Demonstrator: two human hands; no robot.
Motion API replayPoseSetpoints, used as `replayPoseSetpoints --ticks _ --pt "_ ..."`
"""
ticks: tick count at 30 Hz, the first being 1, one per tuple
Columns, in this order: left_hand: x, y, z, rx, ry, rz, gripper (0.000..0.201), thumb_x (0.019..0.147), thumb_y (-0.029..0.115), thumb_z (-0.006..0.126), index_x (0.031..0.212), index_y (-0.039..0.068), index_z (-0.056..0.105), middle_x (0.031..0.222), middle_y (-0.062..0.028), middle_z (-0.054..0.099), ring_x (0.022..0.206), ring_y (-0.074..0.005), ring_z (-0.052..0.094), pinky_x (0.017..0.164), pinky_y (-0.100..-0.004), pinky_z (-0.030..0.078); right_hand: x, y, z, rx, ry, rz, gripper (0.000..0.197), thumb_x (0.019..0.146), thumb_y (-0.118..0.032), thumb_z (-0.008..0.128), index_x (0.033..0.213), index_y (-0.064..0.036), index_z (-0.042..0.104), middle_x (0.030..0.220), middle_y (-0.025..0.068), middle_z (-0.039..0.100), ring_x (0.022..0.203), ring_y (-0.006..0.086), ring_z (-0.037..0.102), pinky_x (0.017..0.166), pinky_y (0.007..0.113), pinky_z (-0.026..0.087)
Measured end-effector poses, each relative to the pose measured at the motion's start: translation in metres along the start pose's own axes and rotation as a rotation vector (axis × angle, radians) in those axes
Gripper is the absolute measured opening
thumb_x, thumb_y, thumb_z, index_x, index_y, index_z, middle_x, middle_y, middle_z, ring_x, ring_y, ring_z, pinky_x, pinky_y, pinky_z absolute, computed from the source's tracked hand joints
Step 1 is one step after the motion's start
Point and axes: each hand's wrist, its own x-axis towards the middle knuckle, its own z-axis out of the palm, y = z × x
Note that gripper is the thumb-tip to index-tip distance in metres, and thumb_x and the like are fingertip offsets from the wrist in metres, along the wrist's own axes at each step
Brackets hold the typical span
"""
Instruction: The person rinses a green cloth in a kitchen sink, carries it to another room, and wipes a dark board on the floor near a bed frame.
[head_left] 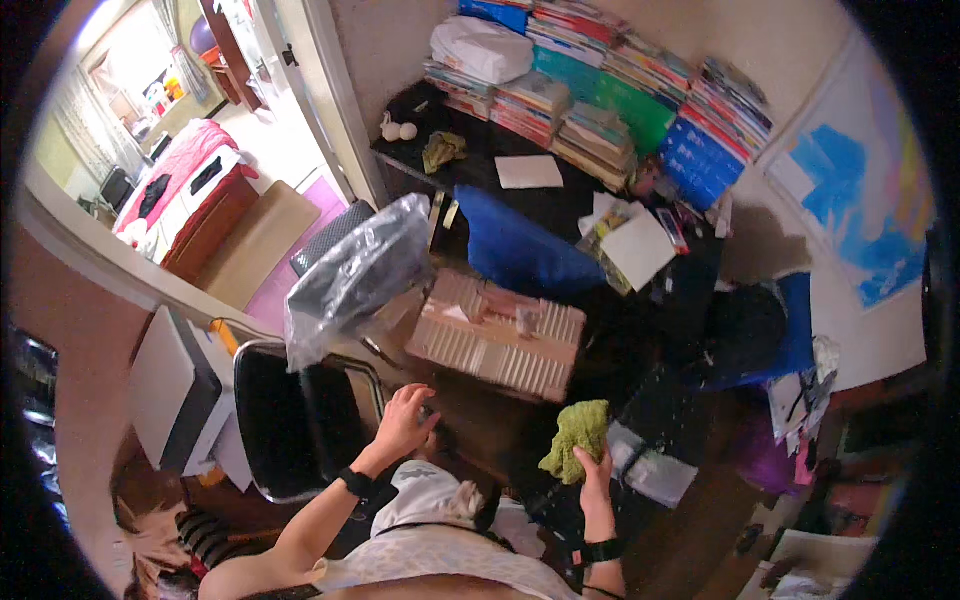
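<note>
Cluttered black desk ahead. My right hand pinches green cloth by lower edge, right of tan striped box; looks light, soft, floppy, best gripped by bunched folds. My left hand curled, hold unclear.

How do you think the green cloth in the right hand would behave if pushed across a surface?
The green cloth is probably floppy, since it bunches in loose folds at the right hand. Its textured surface suggests it may drag rather than slip. Its uneven, crumpled outline makes rolling unlikely.
</note>
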Motion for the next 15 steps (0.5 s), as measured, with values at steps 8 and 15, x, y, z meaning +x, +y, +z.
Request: replayPoseSetpoints --ticks 8,15 --pt "0.037 -0.088 -0.110 0.094 0.139 -0.122 0.035 0.069 0.007 0.060 0.102 0.005 0.050 0.109 -0.0127 0.047 0.102 -0.0309 0.044 0.086 -0.0386 0.036 0.083 -0.040 0.155 0.210 -0.014 0.063 0.054 0.071 -0.016 0.065 0.119 -0.0096 0.042 0.110 0.0049 0.049 0.101 0.0199 0.048 0.079 0.035 0.041" --pt "0.045 -0.155 -0.172 0.275 0.149 -0.289 0.044 0.068 0.007 0.060 0.110 0.004 0.045 0.116 -0.0133 0.042 0.110 -0.0305 0.039 0.089 -0.0394 0.033 0.188 -0.109 0.278 -0.054 -0.111 -0.111 0.045 0.071 -0.020 0.065 0.110 -0.0038 0.049 0.105 0.0068 0.053 0.095 0.0183 0.051 0.080 0.032 0.041"
